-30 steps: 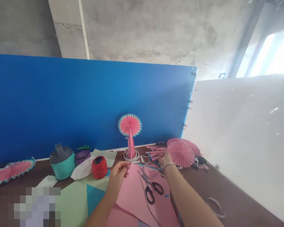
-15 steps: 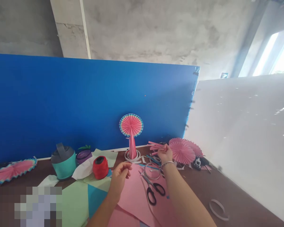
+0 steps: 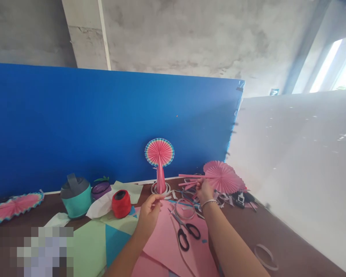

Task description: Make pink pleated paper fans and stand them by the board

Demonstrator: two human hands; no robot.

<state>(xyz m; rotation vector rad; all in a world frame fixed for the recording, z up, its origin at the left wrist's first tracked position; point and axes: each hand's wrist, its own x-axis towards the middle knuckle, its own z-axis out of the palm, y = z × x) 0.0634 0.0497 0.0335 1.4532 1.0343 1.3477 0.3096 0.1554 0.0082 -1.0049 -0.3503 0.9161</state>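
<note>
My right hand [image 3: 205, 191] has its fingers closed at the base of a pink pleated paper fan [image 3: 223, 177], where pink strips [image 3: 190, 176] stick out to the left. The fan is tilted up off the heap of scraps behind it. My left hand [image 3: 150, 211] hovers over pink paper sheets [image 3: 161, 234], thumb and fingers drawn together; what they pinch, if anything, is too small to tell. Between my hands lie black-handled scissors [image 3: 187, 232] and a clear tape ring [image 3: 185, 209]. A round pink fan with a blue edge [image 3: 159, 152] stands upright against the blue panel.
To the left are a red twine spool [image 3: 121, 204], a teal cup with a grey lid [image 3: 76, 198], a purple container [image 3: 100, 189] and green paper [image 3: 88, 246]. A white ring [image 3: 265, 257] lies at right. A blue panel [image 3: 89, 123] and a white panel [image 3: 300, 154] bound the table.
My right hand has shifted slightly right and down, and the pink fan has lifted and tipped upward with its strips. My left hand has moved a little to the right.
</note>
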